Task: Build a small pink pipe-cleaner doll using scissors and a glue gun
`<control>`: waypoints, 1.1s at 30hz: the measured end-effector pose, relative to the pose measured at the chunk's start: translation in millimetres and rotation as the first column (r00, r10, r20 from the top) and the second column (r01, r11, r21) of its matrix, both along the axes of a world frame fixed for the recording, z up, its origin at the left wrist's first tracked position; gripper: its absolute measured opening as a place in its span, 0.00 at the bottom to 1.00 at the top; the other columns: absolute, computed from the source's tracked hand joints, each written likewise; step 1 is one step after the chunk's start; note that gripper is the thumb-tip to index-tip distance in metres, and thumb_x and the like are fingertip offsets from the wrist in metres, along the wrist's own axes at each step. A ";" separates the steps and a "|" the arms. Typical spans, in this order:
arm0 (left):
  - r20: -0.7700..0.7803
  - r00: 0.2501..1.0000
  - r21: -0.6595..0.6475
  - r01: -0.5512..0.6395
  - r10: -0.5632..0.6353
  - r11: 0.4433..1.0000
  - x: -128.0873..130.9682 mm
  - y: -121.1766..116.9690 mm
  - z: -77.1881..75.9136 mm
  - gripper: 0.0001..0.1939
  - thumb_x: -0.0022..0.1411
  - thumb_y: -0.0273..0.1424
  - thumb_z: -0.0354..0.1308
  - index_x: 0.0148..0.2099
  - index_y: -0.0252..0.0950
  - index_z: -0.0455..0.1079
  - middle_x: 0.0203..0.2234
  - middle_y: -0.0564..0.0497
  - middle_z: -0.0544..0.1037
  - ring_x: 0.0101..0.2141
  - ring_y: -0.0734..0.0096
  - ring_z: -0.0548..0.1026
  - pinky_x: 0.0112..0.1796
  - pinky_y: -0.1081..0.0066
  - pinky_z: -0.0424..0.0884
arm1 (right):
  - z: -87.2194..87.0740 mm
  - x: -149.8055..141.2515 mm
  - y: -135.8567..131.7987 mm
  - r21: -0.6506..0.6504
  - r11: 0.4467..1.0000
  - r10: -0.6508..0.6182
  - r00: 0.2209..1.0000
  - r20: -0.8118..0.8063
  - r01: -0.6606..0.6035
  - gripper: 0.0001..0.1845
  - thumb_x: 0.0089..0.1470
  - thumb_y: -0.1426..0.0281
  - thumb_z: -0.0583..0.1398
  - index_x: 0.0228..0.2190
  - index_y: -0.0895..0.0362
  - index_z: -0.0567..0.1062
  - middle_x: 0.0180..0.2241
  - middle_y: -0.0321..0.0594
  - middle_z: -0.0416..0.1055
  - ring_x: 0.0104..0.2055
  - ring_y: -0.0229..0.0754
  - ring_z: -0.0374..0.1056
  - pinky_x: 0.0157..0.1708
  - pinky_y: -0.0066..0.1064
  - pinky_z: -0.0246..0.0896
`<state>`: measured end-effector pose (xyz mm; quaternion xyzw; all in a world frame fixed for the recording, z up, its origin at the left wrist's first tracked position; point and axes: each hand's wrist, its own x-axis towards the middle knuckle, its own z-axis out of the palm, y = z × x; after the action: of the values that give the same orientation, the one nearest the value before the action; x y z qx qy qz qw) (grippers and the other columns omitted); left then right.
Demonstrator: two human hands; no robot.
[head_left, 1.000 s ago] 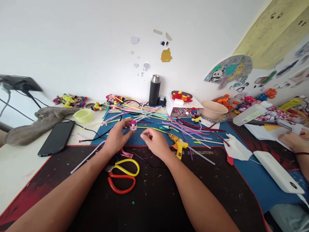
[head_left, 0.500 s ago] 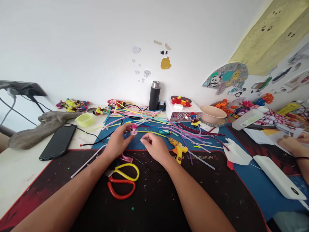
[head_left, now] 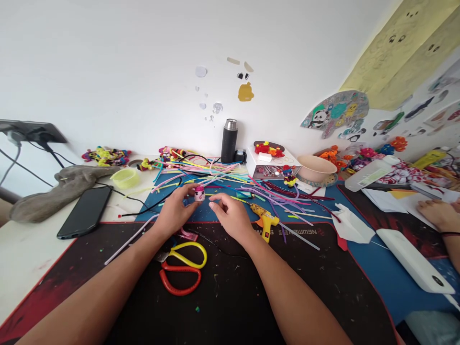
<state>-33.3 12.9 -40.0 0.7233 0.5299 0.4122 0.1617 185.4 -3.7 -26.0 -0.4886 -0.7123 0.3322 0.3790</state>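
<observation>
Two bare hands are noted over rear edge of blk desk mat point(head_left: 251, 297). Small pink-topped doll head point(head_left: 200, 193) w/ face markings is held in L hand point(head_left: 175, 211), pinched at one side btwn thumb & fingers, which are set slightly apart; item is located btwn the hands. R hand point(head_left: 232, 215) is half curled, thumb & fingertips nearly closed; whether any fine item is gripped cannot be told. Doll head & R hand are separated by narrow gap. Scissors point(head_left: 183, 268) w/ yellow & red handles are laid on mat, blades partly hidden. Yellow glue gun point(head_left: 266, 221) is laid just beside R hand. Multicoloured pipe cleaners point(head_left: 215, 168) are strewn behind. Thermos flask point(head_left: 230, 143) is stood upright nr white box point(head_left: 254, 168). Co-worker's hand point(head_left: 436, 213) is seen far R, nr papers point(head_left: 384, 200).
</observation>
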 end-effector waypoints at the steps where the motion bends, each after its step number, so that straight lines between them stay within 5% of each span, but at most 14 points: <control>1: -0.003 1.000 -0.005 0.004 -0.004 1.000 -0.1 0.3 -0.5 0.24 0.65 0.38 0.63 0.62 0.42 0.74 0.46 0.47 0.84 0.47 0.55 0.80 0.53 0.59 0.76 | -0.1 0.0 -0.1 0.008 1.000 0.012 1.000 -0.004 -0.012 0.10 0.68 0.64 0.63 0.47 0.52 0.82 0.24 0.29 0.67 0.27 0.39 0.63 0.32 0.31 0.55; 12: -0.013 0.999 -0.013 0.040 -0.040 0.999 0.6 -0.7 -0.4 0.24 0.67 0.38 0.62 0.64 0.40 0.74 0.45 0.46 0.83 0.45 0.57 0.80 0.50 0.60 0.76 | -0.6 -1.0 -1.3 0.061 0.992 0.102 0.992 0.073 -0.107 0.19 0.69 0.66 0.64 0.58 0.47 0.82 0.28 0.32 0.75 0.29 0.40 0.66 0.35 0.32 0.59; 33: -0.041 0.998 -0.032 0.045 -0.047 0.998 2.3 -2.5 2.6 0.24 0.67 0.37 0.62 0.64 0.41 0.73 0.44 0.47 0.83 0.45 0.55 0.81 0.49 0.59 0.77 | 2.3 -1.4 -3.4 0.025 0.991 0.123 0.981 0.152 -0.128 0.21 0.69 0.66 0.64 0.61 0.47 0.81 0.31 0.34 0.77 0.31 0.41 0.68 0.37 0.33 0.59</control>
<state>-31.0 10.4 -37.4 0.7412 0.5229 0.3846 0.1712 184.0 -7.1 -23.7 -0.4596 -0.7739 0.3052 0.3110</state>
